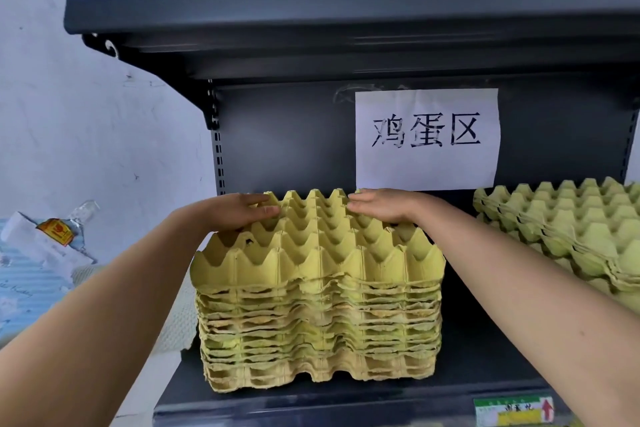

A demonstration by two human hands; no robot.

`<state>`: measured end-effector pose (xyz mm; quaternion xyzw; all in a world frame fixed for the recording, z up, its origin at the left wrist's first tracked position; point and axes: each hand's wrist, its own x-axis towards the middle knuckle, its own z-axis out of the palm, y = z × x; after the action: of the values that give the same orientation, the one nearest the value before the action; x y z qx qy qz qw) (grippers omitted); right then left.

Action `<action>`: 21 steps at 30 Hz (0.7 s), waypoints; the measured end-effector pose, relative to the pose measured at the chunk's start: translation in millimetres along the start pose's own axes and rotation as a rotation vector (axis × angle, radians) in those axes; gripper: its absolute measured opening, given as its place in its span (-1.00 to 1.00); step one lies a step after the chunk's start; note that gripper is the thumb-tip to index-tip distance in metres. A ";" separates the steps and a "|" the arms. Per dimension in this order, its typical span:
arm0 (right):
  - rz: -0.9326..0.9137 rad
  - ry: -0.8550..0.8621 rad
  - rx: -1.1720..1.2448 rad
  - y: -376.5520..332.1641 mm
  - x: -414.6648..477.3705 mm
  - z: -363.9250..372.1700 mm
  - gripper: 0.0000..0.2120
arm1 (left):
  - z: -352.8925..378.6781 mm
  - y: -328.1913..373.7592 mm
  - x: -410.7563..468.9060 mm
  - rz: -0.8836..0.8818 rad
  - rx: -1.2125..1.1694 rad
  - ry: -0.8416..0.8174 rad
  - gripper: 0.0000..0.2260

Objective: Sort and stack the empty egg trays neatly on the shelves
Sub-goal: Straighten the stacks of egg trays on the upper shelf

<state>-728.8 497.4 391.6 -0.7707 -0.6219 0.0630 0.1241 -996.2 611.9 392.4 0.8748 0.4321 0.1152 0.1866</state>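
A tall stack of yellow pulp egg trays (318, 315) stands on the dark metal shelf (485, 374), near its left end. My left hand (235, 211) lies flat on the far left part of the top tray, fingers straight and pointing right. My right hand (384, 206) presses flat on the far right part of the same tray, fingers pointing left. A second, lower stack of greener egg trays (568, 232) sits on the same shelf at the right edge.
A white paper sign (426, 139) with black characters is stuck to the shelf's back panel. Another dark shelf (311, 21) overhangs above. Left of the unit lie white foam pieces (38, 239) and clear plastic. A green price label (512, 409) marks the shelf's front lip.
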 end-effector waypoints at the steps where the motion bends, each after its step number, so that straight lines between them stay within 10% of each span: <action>1: -0.003 -0.010 -0.019 1.6 3.5 2.3 -0.44 | 0.9 -1.7 2.6 0.008 0.002 -0.020 -0.22; 21: 0.001 -0.009 -0.052 -6.9 -27.5 -4.7 -0.44 | -7.9 20.1 -44.9 0.062 0.009 -0.057 -0.46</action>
<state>-740.2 471.5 396.4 -0.7737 -0.6234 0.0505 0.1012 -1011.7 566.6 406.3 0.8914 0.3999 0.0940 0.1912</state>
